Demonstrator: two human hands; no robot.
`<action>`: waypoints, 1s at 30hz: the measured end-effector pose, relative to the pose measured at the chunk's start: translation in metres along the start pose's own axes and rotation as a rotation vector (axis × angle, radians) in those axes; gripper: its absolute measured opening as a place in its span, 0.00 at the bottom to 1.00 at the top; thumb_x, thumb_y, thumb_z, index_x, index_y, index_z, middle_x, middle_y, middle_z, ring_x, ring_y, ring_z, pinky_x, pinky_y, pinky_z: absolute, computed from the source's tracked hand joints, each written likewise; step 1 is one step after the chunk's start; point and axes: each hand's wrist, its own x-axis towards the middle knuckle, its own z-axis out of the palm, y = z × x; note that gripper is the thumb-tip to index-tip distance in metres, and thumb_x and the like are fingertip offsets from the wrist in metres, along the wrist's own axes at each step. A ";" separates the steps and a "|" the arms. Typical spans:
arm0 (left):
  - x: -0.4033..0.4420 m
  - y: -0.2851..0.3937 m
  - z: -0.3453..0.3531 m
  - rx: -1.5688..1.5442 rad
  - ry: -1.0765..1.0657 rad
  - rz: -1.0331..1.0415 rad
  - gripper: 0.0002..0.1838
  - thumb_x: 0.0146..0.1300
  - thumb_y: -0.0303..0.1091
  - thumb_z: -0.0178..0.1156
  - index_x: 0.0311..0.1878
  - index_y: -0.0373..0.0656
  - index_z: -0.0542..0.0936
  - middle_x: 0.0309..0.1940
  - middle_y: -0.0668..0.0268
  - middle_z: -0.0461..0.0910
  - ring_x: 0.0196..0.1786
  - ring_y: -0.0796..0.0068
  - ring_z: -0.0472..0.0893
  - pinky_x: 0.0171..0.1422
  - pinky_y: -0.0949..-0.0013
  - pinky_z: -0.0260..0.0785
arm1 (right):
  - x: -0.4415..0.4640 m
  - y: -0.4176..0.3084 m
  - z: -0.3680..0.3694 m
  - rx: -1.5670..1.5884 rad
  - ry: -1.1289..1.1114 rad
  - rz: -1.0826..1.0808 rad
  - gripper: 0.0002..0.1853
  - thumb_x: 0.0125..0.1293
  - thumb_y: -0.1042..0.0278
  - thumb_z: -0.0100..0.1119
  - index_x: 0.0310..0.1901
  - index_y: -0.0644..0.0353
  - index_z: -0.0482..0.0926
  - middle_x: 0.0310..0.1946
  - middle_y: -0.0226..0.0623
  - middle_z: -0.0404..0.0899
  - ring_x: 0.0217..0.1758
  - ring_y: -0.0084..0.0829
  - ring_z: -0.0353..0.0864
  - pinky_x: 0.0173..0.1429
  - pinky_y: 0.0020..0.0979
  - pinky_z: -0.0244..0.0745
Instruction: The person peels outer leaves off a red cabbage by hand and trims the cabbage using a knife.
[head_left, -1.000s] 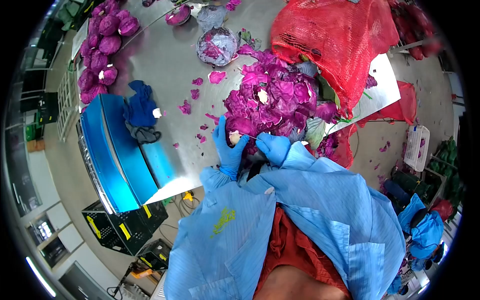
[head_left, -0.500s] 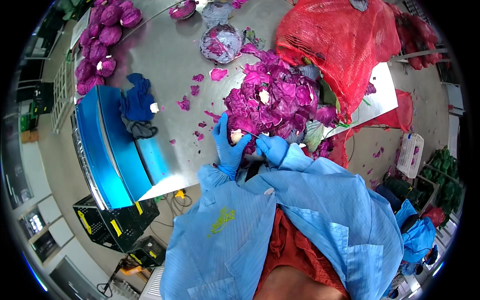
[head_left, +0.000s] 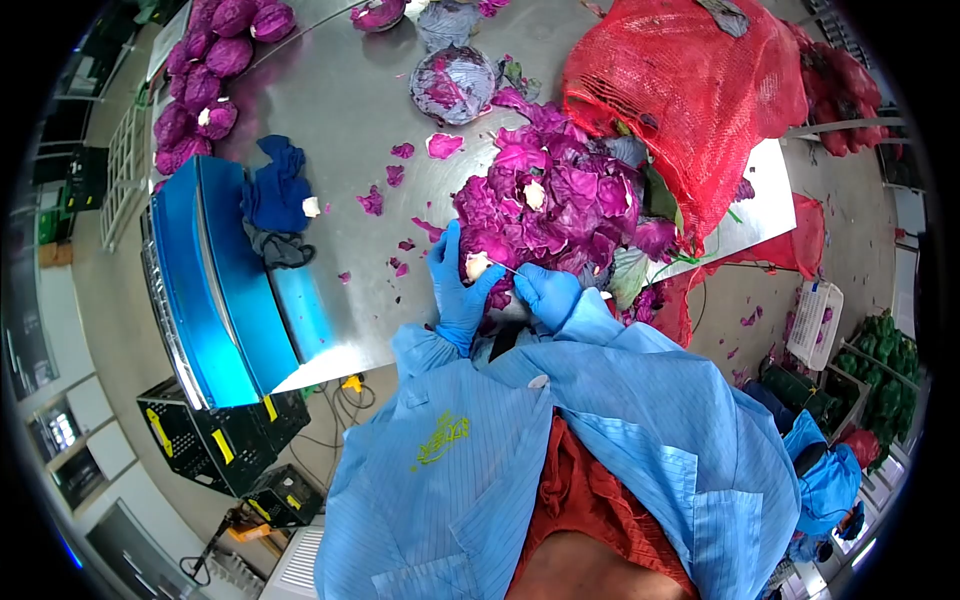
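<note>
My left hand (head_left: 460,300), in a blue glove, curls around a red cabbage (head_left: 477,265) whose pale cut stem faces me. In my right hand (head_left: 549,296), also gloved, is a thin-bladed knife (head_left: 506,268), its handle hidden by the fingers. The blade reaches to the stem. Just beyond both hands lies a heap of loose purple cabbage leaves (head_left: 560,210), with a white stem piece (head_left: 534,195) on top. Much of the held cabbage is covered by my hand or blends into the leaves.
A red mesh sack (head_left: 680,80) lies beside the heap. An untrimmed cabbage (head_left: 452,86) stands farther back on the steel table (head_left: 340,130). Purple cabbages (head_left: 200,88) are piled at the far left, behind a blue metal box (head_left: 215,290) and a blue cloth (head_left: 275,190).
The view has shifted slightly. Both hands stay at the cabbage, and the knife still meets its stem, with a little more blade visible now.
</note>
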 end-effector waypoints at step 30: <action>0.000 0.003 0.011 0.102 -0.007 -0.003 0.51 0.48 0.44 0.74 0.75 0.50 0.59 0.63 0.48 0.61 0.64 0.48 0.64 0.69 0.53 0.58 | 0.012 -0.019 -0.047 -0.128 -0.372 0.144 0.20 0.55 0.68 0.62 0.45 0.68 0.68 0.29 0.54 0.79 0.34 0.53 0.83 0.36 0.46 0.78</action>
